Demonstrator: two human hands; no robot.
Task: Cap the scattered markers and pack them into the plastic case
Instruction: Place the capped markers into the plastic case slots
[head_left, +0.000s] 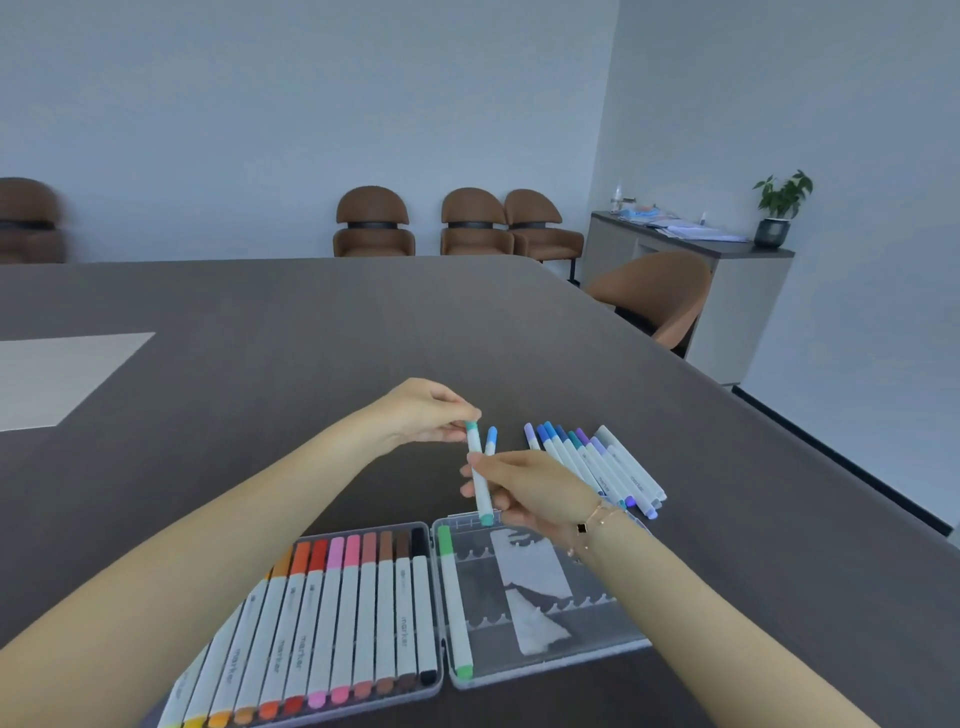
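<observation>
My right hand (524, 486) grips a white teal-ended marker (480, 478) upright, together with a second marker with a blue cap (491, 440) behind it. My left hand (423, 410) pinches the teal cap at the top of the first marker. Below lies the open clear plastic case (597, 623). Its left half holds a row of several capped markers from yellow to black (332, 618). Its right half holds one green marker (457, 603) at its left side. A loose bunch of blue and purple markers (597, 465) lies on the table right of my hands.
All of this sits on a large dark table (311, 364) with a pale inset panel (57, 376) at the left. Brown chairs (467, 223) stand along the far wall. One chair (654, 291) and a cabinet with a plant (779, 208) are at the right.
</observation>
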